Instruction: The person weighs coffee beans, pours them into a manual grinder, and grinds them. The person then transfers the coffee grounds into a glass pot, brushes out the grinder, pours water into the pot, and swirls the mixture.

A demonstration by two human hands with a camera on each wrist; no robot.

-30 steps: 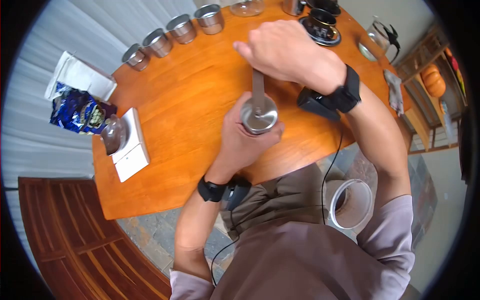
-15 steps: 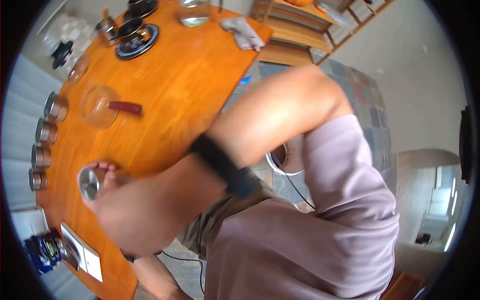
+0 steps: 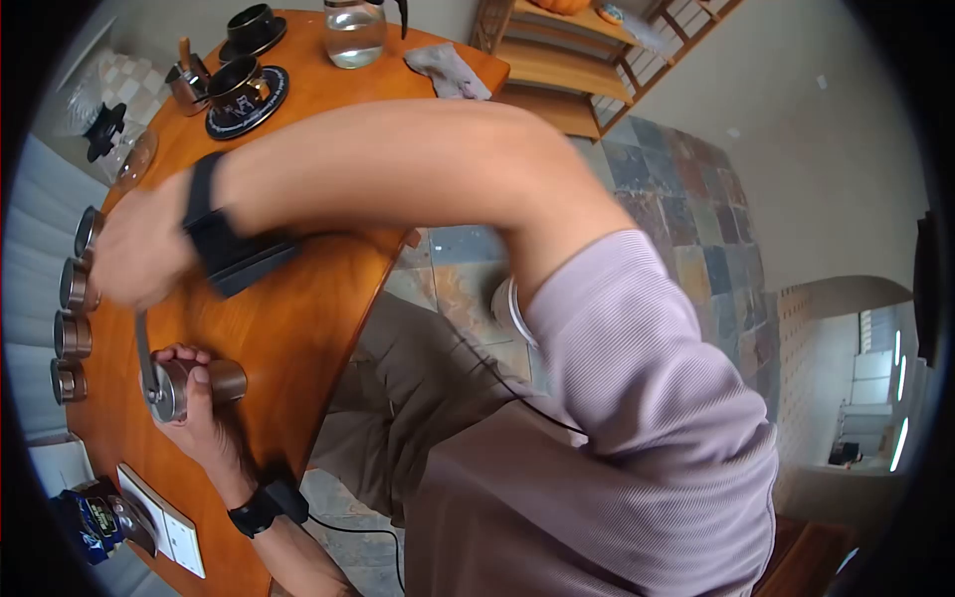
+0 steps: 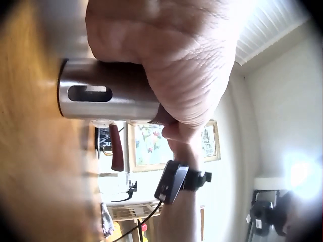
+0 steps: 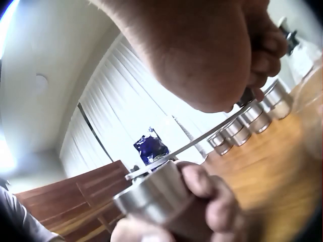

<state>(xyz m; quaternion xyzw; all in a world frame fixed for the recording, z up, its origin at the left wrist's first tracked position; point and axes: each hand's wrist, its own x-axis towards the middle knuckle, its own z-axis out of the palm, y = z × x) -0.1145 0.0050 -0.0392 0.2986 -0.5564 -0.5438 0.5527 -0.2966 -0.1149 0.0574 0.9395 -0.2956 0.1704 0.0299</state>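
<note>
My left hand (image 3: 204,426) wraps round the steel body of a hand coffee grinder (image 3: 229,380), which stands on the wooden table. In the left wrist view the lower part of the grinder (image 4: 136,103) shows an oval window near its base. A flat metal crank (image 3: 145,348) runs out from the grinder's lid. At its far end my right hand (image 3: 144,249) grips the crank's knob, with the fingers curled around it. Most of that knob (image 5: 246,97) is hidden by the right hand in the right wrist view.
Several metal-topped cups (image 3: 73,335) line the table's far edge. A white scale (image 3: 184,542) and a blue bag (image 3: 85,522) lie nearby. Farther along are a black cup (image 3: 237,88) on a saucer, a glass pot of water (image 3: 355,45) and a grey cloth (image 3: 445,72).
The head view has swung right, so the grinder now appears at the left. My right hand has swept round with the crank, while the left keeps its hold on the grinder.
</note>
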